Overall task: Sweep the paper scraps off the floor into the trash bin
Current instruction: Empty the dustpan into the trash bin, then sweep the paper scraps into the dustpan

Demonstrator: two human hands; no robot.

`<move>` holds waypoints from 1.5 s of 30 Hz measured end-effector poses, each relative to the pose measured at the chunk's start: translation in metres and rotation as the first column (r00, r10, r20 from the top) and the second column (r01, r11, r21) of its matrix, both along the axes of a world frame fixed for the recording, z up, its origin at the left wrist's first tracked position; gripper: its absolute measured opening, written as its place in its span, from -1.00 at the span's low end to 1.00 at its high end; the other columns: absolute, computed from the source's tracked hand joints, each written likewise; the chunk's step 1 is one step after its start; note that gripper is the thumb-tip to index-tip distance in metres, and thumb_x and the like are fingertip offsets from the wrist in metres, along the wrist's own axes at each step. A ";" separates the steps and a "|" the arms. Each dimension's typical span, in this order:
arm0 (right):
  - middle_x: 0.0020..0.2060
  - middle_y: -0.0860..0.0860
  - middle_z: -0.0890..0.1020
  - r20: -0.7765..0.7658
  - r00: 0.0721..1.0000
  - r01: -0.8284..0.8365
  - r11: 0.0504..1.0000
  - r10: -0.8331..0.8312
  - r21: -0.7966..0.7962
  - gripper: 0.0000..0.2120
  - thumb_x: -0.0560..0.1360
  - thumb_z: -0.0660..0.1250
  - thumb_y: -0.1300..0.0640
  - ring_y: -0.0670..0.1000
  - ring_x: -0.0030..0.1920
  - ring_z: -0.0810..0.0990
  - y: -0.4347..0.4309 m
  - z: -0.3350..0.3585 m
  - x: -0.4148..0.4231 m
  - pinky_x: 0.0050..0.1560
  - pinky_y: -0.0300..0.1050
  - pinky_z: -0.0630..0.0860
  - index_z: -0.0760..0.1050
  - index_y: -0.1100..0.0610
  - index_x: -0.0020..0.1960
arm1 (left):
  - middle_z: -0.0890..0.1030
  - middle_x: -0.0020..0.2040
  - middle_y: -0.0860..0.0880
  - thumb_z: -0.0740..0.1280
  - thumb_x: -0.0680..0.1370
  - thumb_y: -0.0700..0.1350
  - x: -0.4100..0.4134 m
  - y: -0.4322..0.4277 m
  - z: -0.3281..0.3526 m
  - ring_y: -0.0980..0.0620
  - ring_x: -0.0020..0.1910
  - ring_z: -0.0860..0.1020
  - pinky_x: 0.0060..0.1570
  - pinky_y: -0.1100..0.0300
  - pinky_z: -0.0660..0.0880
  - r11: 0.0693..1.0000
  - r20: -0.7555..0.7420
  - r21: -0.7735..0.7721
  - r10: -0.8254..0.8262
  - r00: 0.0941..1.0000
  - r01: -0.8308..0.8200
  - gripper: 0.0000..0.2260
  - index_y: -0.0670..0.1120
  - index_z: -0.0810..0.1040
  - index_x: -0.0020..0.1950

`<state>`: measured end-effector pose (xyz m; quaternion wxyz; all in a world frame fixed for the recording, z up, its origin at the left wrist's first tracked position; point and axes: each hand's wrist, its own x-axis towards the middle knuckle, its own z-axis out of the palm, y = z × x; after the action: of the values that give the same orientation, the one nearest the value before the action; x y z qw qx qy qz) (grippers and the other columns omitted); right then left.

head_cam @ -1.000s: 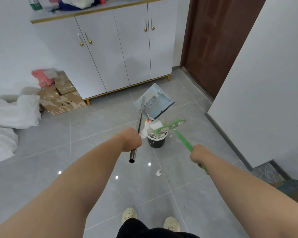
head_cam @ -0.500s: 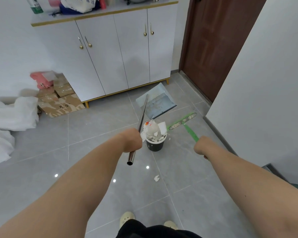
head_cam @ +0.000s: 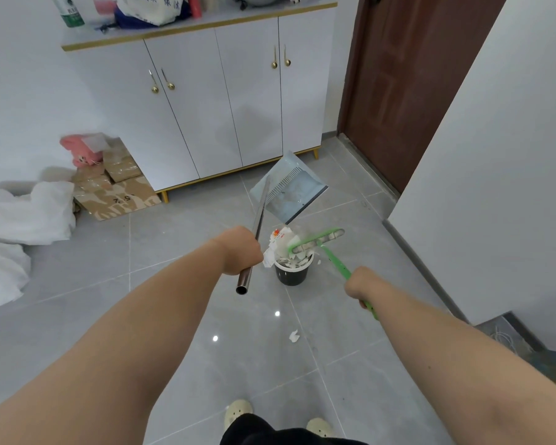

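My left hand (head_cam: 242, 250) grips the metal handle (head_cam: 258, 224) of a light blue dustpan (head_cam: 289, 191), which is raised and tilted beyond a small black trash bin (head_cam: 291, 272). White paper scraps (head_cam: 281, 241) are heaped in and above the bin. My right hand (head_cam: 360, 284) grips the green handle of a small broom (head_cam: 316, 241), whose head lies over the bin's rim against the scraps. One white paper scrap (head_cam: 294, 335) lies on the grey tile floor, nearer to me than the bin.
A white cabinet (head_cam: 219, 101) stands behind the bin, a brown door (head_cam: 408, 85) to its right. A white wall (head_cam: 495, 187) bounds the right side. Cardboard boxes (head_cam: 116, 191) and white bags (head_cam: 23, 216) lie at the left. My slippered feet (head_cam: 238, 412) show below.
The broom head swung out to the right of the bin, then came back over its rim. The dustpan stays raised behind the bin. The view has moved a little closer.
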<state>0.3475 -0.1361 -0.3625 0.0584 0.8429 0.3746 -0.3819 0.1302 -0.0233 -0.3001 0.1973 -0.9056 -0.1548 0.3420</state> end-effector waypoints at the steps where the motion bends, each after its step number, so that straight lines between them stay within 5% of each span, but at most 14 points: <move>1: -0.36 0.13 0.44 -0.005 1.000 -0.001 1.000 0.001 0.004 -0.71 0.56 0.13 0.27 0.05 -0.48 0.46 0.003 -0.006 -0.005 -0.57 -0.25 0.34 0.42 0.34 0.23 | 0.60 -0.04 -0.10 0.25 0.55 -0.23 -0.002 0.004 -0.002 -0.11 -0.05 0.57 -0.11 0.14 0.43 1.000 0.020 -0.008 0.014 1.000 -0.014 -0.86 -0.14 0.54 0.08; 5: 0.02 0.14 0.57 0.027 1.000 -0.015 1.000 0.015 0.020 -0.67 0.55 0.17 0.24 0.14 0.02 0.59 0.010 -0.022 -0.016 -0.10 -0.11 0.47 0.41 0.27 0.29 | 0.60 -0.03 -0.08 0.24 0.56 -0.19 -0.006 0.015 -0.006 -0.08 -0.05 0.56 -0.17 0.15 0.37 0.994 0.092 -0.028 0.110 0.990 -0.107 -0.85 -0.10 0.51 0.11; 8: 0.18 0.13 0.55 0.085 0.994 -0.064 0.998 0.063 0.016 -0.67 0.54 0.18 0.23 0.13 0.17 0.57 0.014 -0.029 -0.017 0.07 -0.09 0.51 0.41 0.24 0.30 | 0.60 -0.03 -0.08 0.23 0.57 -0.17 -0.010 0.021 -0.009 -0.06 -0.06 0.55 -0.19 0.17 0.33 0.991 0.124 -0.035 0.131 0.984 -0.128 -0.85 -0.10 0.50 0.12; 12: 0.06 0.15 0.54 0.059 0.998 -0.007 1.000 0.005 0.020 -0.66 0.54 0.17 0.23 0.16 0.10 0.59 0.013 -0.029 -0.013 -0.12 -0.13 0.42 0.41 0.27 0.29 | 0.60 -0.03 -0.07 0.21 0.57 -0.19 -0.012 0.026 -0.008 -0.06 -0.09 0.52 -0.20 0.17 0.30 0.991 0.159 -0.038 0.135 0.978 -0.131 -0.84 -0.10 0.50 0.11; 17: -0.10 0.11 0.46 0.035 0.997 0.071 0.994 -0.074 0.086 -0.67 0.53 0.14 0.22 0.10 -0.24 0.47 -0.001 -0.012 0.010 -0.21 -0.14 0.42 0.45 0.23 0.26 | 0.59 -0.03 -0.09 0.19 0.57 -0.19 -0.003 0.027 -0.004 -0.05 -0.19 0.41 -0.19 0.17 0.29 0.987 0.217 -0.055 0.157 0.964 -0.148 -0.84 -0.11 0.50 0.09; 23: -0.29 0.11 0.41 -0.034 0.976 0.218 0.963 -0.216 0.159 -0.69 0.55 0.09 0.25 0.05 -0.41 0.42 -0.002 0.002 0.024 -0.54 -0.23 0.33 0.44 0.27 0.24 | 0.60 0.01 -0.11 0.18 0.54 -0.19 0.015 0.029 -0.003 -0.14 0.02 0.56 -0.09 0.13 0.41 0.971 0.346 -0.090 0.240 0.907 -0.222 -0.84 -0.11 0.48 0.08; 29: -0.28 0.17 0.45 -0.106 0.933 0.360 0.905 -0.344 0.226 -0.71 0.56 0.11 0.25 0.07 -0.44 0.43 0.001 -0.001 0.025 -0.48 -0.24 0.33 0.45 0.32 0.21 | 0.61 -0.04 -0.11 0.22 0.49 -0.17 0.023 0.027 -0.018 -0.15 -0.03 0.56 -0.09 0.11 0.45 0.881 0.579 -0.269 0.471 0.666 -0.389 -0.86 -0.11 0.50 0.01; 33: -0.14 0.21 0.49 -0.112 0.930 0.366 0.904 -0.350 0.221 -0.70 0.57 0.11 0.22 0.05 -0.44 0.43 0.004 -0.014 0.021 -0.51 -0.28 0.30 0.41 0.30 0.25 | 0.62 -0.07 -0.14 0.21 0.47 -0.23 0.010 0.034 -0.027 -0.16 -0.07 0.55 -0.16 0.13 0.41 0.761 0.663 -0.432 0.632 0.402 -0.484 -0.89 -0.11 0.51 -0.08; 36: -0.22 0.20 0.48 -0.129 0.917 0.396 0.896 -0.377 0.200 -0.70 0.57 0.11 0.25 0.05 -0.45 0.42 0.008 -0.028 0.022 -0.52 -0.26 0.31 0.41 0.33 0.24 | 0.61 -0.12 -0.14 0.20 0.48 -0.24 -0.008 0.040 -0.038 -0.17 -0.10 0.55 -0.17 0.12 0.42 0.667 0.664 -0.502 0.705 0.249 -0.550 -0.87 -0.13 0.54 -0.13; 45: -0.47 0.17 0.45 -0.134 0.896 0.430 0.903 -0.423 0.022 -0.92 0.50 0.26 0.34 0.05 -0.60 0.43 0.025 -0.077 0.029 -0.61 -0.25 0.35 0.40 0.34 -0.04 | 0.30 -0.46 -0.01 0.15 0.49 -0.26 -0.035 0.030 -0.109 -0.07 -0.35 0.32 -0.46 0.19 0.13 0.396 0.518 -0.602 0.854 0.038 -0.693 -0.70 -0.09 0.20 -0.43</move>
<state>0.3762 -0.1115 -0.4397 -0.0719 0.8798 0.1933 -0.4282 0.0952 0.0064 -0.4087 -0.1956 -0.7296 -0.6547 -0.0270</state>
